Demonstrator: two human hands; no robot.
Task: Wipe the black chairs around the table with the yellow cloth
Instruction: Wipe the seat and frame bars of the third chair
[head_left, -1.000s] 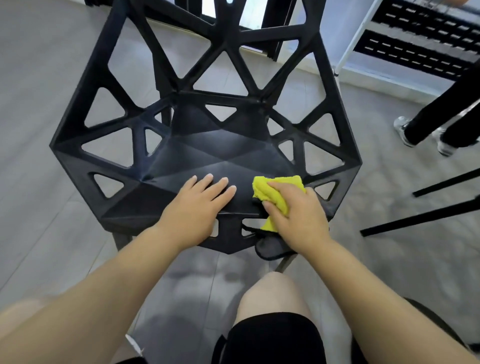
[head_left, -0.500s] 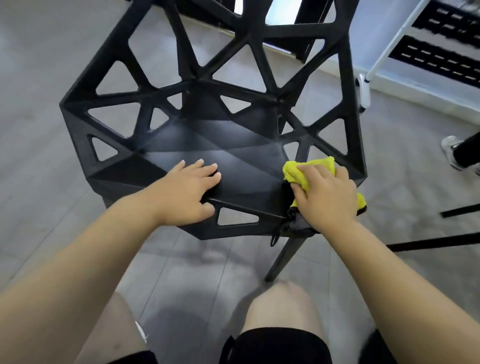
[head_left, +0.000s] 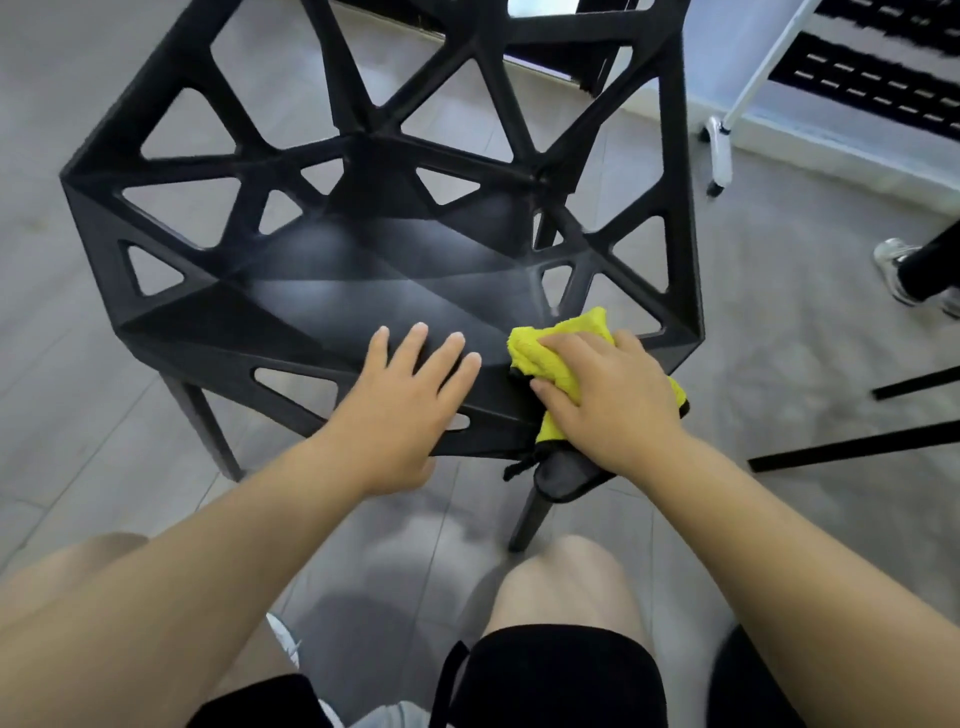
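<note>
A black chair (head_left: 363, 291) with triangular cut-outs in its back and sides stands on the floor right in front of me. My left hand (head_left: 400, 405) lies flat on the front of the seat with its fingers straight. My right hand (head_left: 608, 395) grips the bunched yellow cloth (head_left: 550, 343) and presses it onto the seat's front right corner. A grey-backed flap of the cloth hangs over the seat's front edge, below my wrist.
A white wheeled rack (head_left: 727, 119) with black perforated shelves stands at the back right. Another person's shoe (head_left: 893, 270) and dark leg are at the right edge. Two black bars (head_left: 852, 447) lie across the floor on the right. My knees are below the chair.
My right hand has slid the cloth leftward, from the seat's right edge back onto the front of the seat. My left hand has shifted right along the front edge and now lies flatter.
</note>
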